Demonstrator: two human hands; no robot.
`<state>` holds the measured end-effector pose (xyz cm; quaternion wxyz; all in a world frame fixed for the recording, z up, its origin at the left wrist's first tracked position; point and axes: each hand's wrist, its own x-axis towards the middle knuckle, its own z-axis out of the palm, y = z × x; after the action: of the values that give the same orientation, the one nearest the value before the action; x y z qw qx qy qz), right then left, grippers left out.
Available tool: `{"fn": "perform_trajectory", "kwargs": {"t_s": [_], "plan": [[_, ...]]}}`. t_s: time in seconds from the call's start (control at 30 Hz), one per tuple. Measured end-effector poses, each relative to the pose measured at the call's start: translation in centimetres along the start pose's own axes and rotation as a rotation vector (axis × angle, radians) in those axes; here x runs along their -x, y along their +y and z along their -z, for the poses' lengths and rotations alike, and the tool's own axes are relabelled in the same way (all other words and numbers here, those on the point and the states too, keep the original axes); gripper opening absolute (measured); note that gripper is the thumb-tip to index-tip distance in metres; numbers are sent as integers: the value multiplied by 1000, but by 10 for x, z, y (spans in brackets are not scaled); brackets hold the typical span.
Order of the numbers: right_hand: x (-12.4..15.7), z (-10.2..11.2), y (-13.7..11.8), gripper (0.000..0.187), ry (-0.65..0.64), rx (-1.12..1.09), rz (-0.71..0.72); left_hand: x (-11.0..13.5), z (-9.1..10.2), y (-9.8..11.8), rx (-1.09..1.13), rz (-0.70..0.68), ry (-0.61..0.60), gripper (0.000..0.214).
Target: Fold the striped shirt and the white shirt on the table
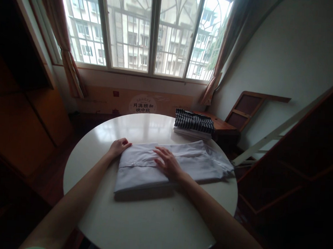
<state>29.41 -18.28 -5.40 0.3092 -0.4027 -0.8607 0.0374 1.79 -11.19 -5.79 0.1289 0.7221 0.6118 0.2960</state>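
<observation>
A pale grey-white shirt (143, 177) lies on the white round table (149, 221), folded long and narrow, with a button and placket showing near its left end. At the shirt's far left corner, my left hand (120, 147) has its fingers curled, with the thumb against the edge of the cloth. My right hand (168, 164) rests palm down on the middle of the shirt, fingers apart. The shirt's right end is looser and wrinkled, reaching the table's right edge.
A stack of folded clothes, with a black-and-white striped garment (194, 120) on top, sits at the table's far right. Behind it stand a wooden side table (220, 122) and a leaning wooden frame (245, 106). A printed cardboard panel (106, 98) is under the window.
</observation>
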Motion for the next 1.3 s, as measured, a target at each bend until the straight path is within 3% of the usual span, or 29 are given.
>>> {"fn": "perform_trajectory", "kwargs": {"t_s": [0.1,0.2,1.3], "plan": [[0,-4,-1,37,-176,37,-5,0,-1,0,-14,16,15,32],[-1,-6,1,39,-220,36,-48,-1,-1,0,-23,25,12,31],[-1,-6,1,33,-167,-18,-71,-1,-2,-2,-84,-11,55,27]]}}
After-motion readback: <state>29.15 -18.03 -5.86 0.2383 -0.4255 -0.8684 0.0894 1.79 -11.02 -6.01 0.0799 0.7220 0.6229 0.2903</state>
